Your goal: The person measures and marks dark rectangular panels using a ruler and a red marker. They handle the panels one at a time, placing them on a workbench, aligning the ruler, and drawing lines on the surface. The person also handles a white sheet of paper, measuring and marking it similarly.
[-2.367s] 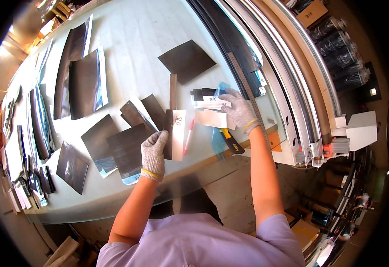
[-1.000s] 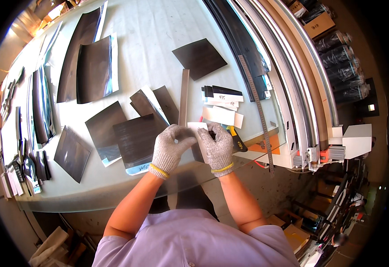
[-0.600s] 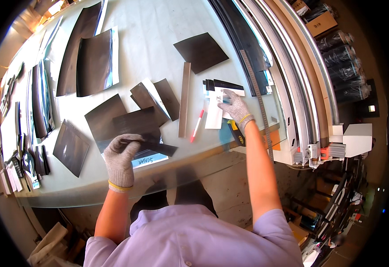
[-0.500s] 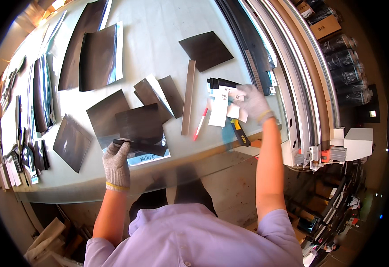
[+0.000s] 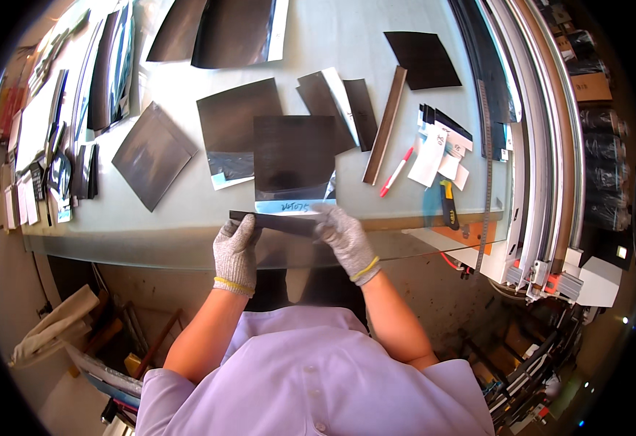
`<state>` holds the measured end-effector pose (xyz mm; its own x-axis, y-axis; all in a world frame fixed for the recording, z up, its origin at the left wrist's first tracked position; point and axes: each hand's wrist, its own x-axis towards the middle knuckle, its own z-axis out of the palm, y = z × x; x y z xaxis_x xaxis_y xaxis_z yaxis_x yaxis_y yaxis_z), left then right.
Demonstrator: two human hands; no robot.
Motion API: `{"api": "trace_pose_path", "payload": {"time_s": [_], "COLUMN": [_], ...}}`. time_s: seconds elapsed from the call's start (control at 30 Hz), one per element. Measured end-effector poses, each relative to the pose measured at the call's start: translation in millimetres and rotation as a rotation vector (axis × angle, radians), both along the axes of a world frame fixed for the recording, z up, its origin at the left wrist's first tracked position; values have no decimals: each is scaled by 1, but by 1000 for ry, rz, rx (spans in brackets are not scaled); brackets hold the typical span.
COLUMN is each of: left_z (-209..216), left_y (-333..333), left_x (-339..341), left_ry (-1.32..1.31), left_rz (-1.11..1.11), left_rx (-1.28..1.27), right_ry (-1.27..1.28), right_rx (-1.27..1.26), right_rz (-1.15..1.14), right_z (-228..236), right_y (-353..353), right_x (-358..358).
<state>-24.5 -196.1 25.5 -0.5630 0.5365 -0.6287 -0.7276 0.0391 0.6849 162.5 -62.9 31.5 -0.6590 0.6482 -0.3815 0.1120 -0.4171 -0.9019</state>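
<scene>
A narrow dark strip (image 5: 285,223) is held low over the table's near edge. My left hand (image 5: 236,254), in a light knitted glove with a yellow cuff, pinches its left end. My gloved right hand (image 5: 347,243) closes around its right end; those fingertips are somewhat blurred. Just beyond the strip lies a dark rectangular sheet (image 5: 294,150) with a pale blue, handwritten lower margin (image 5: 282,207). It partly covers another dark sheet (image 5: 238,120) to its left.
To the right lie a brown straight bar (image 5: 385,127), a red-and-white marker (image 5: 396,172), white labels (image 5: 428,158) and a yellow-black utility knife (image 5: 449,206). A loose dark square (image 5: 154,156) is at left. A metal rail (image 5: 550,138) borders the table's right side.
My right hand has come from the labels on the right to the strip's right end. My left hand has brought the strip off the sheet, toward my body. The view has shifted.
</scene>
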Motion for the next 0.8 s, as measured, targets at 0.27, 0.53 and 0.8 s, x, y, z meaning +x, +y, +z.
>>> {"api": "trace_pose_path", "payload": {"time_s": [0.27,0.53,0.8], "left_z": [29,35,19], "left_y": [-3,22,23], "left_x": [-22,-30,-21], "left_ry": [994,1154,1516], "left_rz": [-407,-1243,-1336], "left_rx": [-369,-398,-268], "right_ry": [-188,-204,-556], "right_rx": [65,361,1143], "right_rz": [-10,93,120], "right_z": [2,8,-23], "right_y": [-18,-5,63], "right_x": [-16,-9,-2]}}
